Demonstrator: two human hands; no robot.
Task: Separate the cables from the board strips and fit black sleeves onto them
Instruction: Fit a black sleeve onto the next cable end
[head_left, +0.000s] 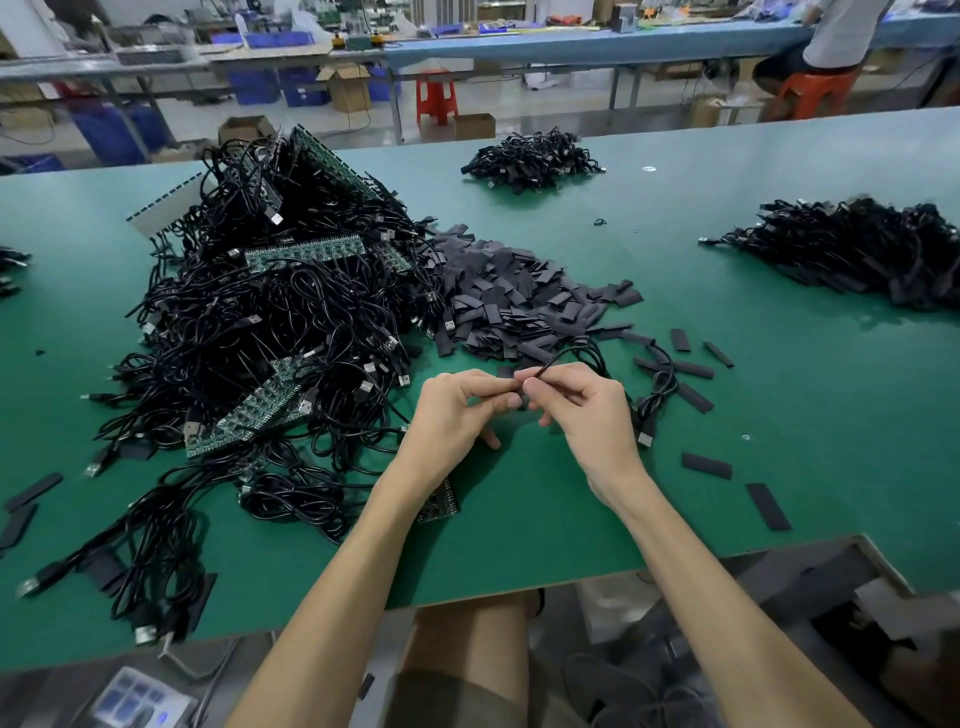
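Note:
My left hand (457, 410) and my right hand (582, 410) meet over the green table (779, 395), fingertips pinching the end of one black cable (660, 379). That cable loops out to the right, its USB plug lying by my right wrist. Whether a black sleeve sits between my fingers is hidden. A big tangle of black cables (270, 332) still joined to green board strips (306, 252) lies to the left. A heap of flat black sleeves (514, 301) lies just beyond my hands.
Piles of cables lie at the far centre (535, 158) and far right (857, 249). Loose sleeves (769, 505) are scattered on the right. A small board piece (439, 501) lies under my left forearm. The table's front edge runs below my elbows. A person sits at the back right.

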